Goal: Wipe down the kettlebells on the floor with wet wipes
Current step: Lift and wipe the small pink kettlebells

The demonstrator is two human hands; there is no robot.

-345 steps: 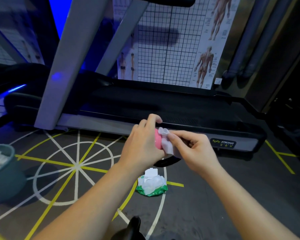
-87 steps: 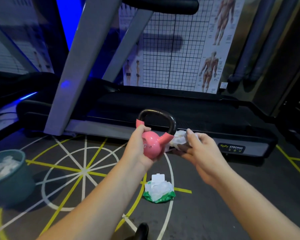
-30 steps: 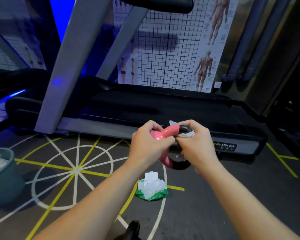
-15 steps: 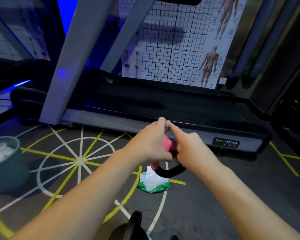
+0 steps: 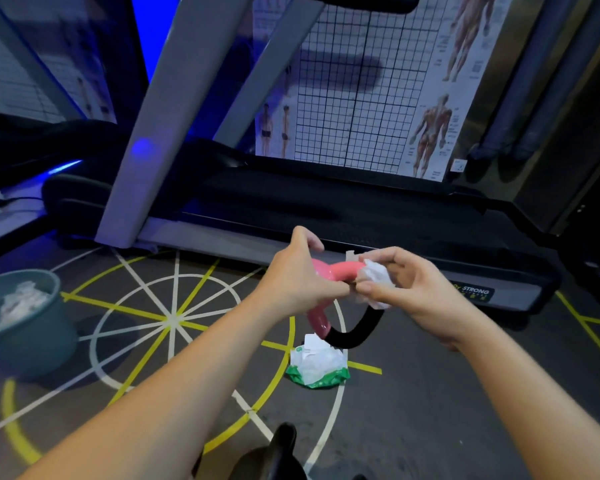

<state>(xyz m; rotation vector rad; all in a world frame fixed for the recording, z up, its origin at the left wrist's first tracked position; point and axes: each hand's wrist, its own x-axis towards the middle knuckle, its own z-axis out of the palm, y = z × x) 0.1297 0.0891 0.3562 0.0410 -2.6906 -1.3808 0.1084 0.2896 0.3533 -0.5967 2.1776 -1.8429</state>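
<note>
The left hand (image 5: 298, 282) grips the kettlebell (image 5: 340, 270), its handle (image 5: 361, 332) hanging down, while the right hand (image 5: 420, 292) pinches a wipe (image 5: 374, 277) against it.

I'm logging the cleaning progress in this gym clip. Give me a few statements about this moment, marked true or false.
1. The pink kettlebell stands on the floor. False: the left hand grips it and holds it up in the air, its black handle hanging downward.
2. The right hand pinches a crumpled white wipe against the kettlebell's handle. True.
3. The pack of wet wipes lies on the treadmill belt. False: it lies on the floor, below the raised kettlebell.
4. The teal bin at the left holds crumpled white wipes. True.
</note>
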